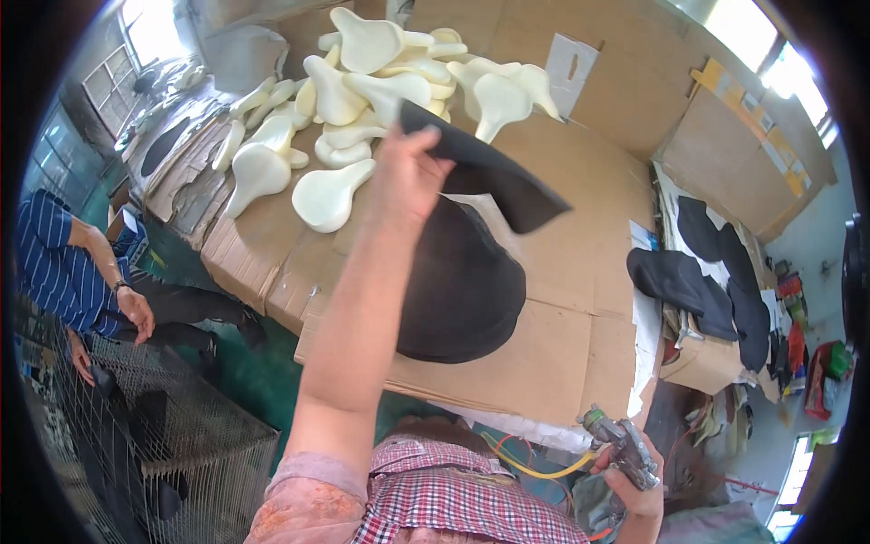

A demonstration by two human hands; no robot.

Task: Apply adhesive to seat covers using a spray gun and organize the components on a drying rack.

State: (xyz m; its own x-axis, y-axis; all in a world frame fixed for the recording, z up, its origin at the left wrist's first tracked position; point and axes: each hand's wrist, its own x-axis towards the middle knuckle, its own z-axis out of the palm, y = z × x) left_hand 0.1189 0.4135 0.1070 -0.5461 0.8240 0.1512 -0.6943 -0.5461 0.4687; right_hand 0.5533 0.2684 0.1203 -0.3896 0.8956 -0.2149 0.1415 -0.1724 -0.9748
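Note:
My left hand (pixel 412 177) reaches out over the cardboard-covered table and pinches one end of a black fabric piece (pixel 494 172), which hangs in the air to the right of the fingers. Beneath it lies a rounded stack of black fabric pieces (pixel 462 295); how many are in it I cannot tell. A spray gun (pixel 621 444), stained with residue, is gripped in my right hand (pixel 639 494), low at the right beyond the table's near edge. A yellow hose (pixel 539 473) runs near the gun.
Cream foam bicycle saddle pads (pixel 340 95) are heaped at the table's (pixel 580 272) far side. More black pieces (pixel 693 281) lie on a side stack at right. A person in a striped shirt (pixel 68 263) is at left, one hand near a wire-mesh rack (pixel 190 408) holding black pieces.

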